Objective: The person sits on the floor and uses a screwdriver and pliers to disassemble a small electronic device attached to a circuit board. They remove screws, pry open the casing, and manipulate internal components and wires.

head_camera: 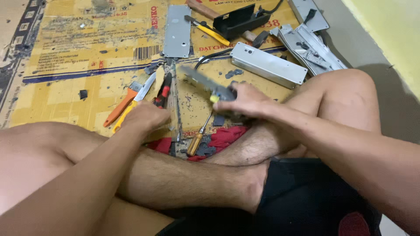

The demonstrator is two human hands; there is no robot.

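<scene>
Gripping a blurred grey metal strip [205, 83] in our right hand [245, 101], we hold it above the near edge of the flattened cardboard [74, 57]; our left hand [144, 117] is curled, grasp unclear, beside 1 red-handled pliers [164, 94] and an orange utility knife [120, 107]

A flattened cardboard sheet [74, 65] covers the floor in front of the crossed legs [188, 175]. Near its middle, the left hand [146, 117] rests just right of a utility knife [120, 107], with pliers [164, 91] just behind it. The right hand [245, 101] lies to the right, touching a circuit board [205, 82]. A screwdriver [199, 135] lies between the hands, nearer the legs, partly on a cloth [225, 136]. Behind the right hand sits a metal box [267, 64]; a flat metal plate [177, 30] lies farther left, and another screwdriver [209, 30] lies between the plate and a bracket [239, 19].
</scene>
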